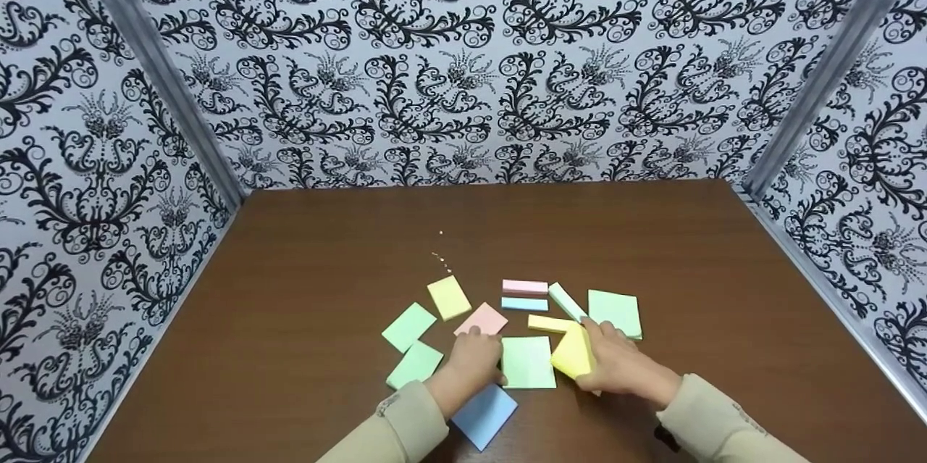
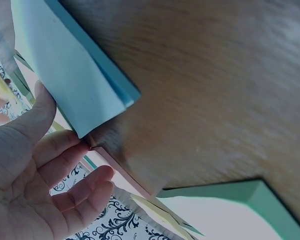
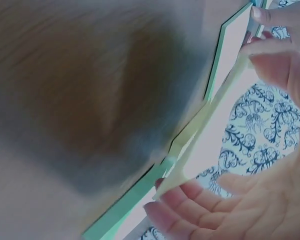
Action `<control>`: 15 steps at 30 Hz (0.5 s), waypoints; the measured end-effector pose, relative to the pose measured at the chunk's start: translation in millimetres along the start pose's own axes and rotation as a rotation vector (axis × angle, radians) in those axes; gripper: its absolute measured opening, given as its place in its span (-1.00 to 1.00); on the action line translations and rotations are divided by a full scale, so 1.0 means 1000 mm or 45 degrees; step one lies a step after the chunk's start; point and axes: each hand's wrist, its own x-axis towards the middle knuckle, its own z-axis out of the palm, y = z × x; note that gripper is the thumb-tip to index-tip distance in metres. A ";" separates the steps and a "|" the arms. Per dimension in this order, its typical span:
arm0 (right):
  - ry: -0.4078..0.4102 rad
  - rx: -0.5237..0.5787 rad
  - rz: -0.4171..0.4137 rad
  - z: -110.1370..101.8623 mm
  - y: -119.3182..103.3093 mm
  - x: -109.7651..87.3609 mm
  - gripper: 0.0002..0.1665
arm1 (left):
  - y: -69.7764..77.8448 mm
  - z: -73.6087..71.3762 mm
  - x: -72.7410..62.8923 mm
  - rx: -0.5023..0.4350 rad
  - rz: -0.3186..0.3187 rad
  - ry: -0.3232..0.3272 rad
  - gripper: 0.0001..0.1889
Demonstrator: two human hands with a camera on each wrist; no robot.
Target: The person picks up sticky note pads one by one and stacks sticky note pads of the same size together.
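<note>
Several sticky note pads lie on the table. My right hand (image 1: 615,361) grips a yellow sticky note pad (image 1: 573,353) by its opposite edges; the right wrist view shows this yellow pad (image 3: 210,127) tilted between thumb and fingers. At the left edge of a large light green pad (image 1: 529,363) is my left hand (image 1: 472,364), its fingers loosely bent. A blue pad (image 1: 485,416) lies just below that hand, and a pink pad (image 1: 483,319) is partly hidden behind it. In the left wrist view, the thumb and index finger are beside the blue pad (image 2: 75,65); contact is unclear.
Left are two green pads (image 1: 409,327) (image 1: 415,364) and a yellow one (image 1: 449,298). Narrow pink (image 1: 525,287), blue (image 1: 524,303), pale green (image 1: 567,301) and yellow (image 1: 550,323) strips lie mid-table. A green pad (image 1: 615,312) is right. Patterned walls (image 1: 463,86) enclose the table (image 1: 326,253).
</note>
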 end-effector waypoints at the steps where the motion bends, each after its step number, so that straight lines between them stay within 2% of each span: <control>1: 0.024 0.004 -0.012 0.002 -0.002 0.002 0.03 | 0.000 0.000 0.000 -0.004 0.001 -0.001 -0.57; 6: 0.109 -0.011 -0.052 0.017 -0.011 0.010 -0.05 | 0.000 0.001 0.000 -0.013 0.004 0.007 -0.55; 11: 0.130 -0.045 0.007 0.028 -0.022 0.015 -0.01 | -0.001 0.002 0.000 -0.033 0.003 0.029 -0.54; 15: 0.143 -0.018 0.057 0.033 -0.029 0.019 -0.12 | -0.002 0.000 0.000 -0.052 0.004 0.027 -0.54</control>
